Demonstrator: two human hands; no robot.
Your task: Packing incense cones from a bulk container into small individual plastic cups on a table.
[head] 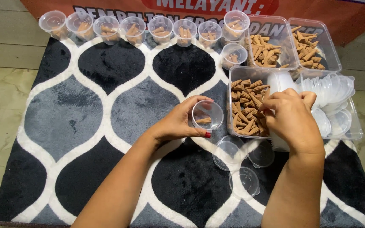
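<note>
My left hand (177, 122) holds a small clear plastic cup (207, 115) tilted on its side, with one brown cone in it. My right hand (290, 116) reaches into a clear rectangular tub (232, 76) full of brown cone-shaped pieces (246, 105), fingers pinched among them. The cup hangs just left of that tub, above a black, grey and white patterned rug (106, 109).
A row of several filled small cups (134, 28) lines the rug's far edge. Two more tubs of cones (271, 42) stand at the back right. Clear lids (332, 90) fill the tub's right half. Empty cups and lids (243, 182) lie near me.
</note>
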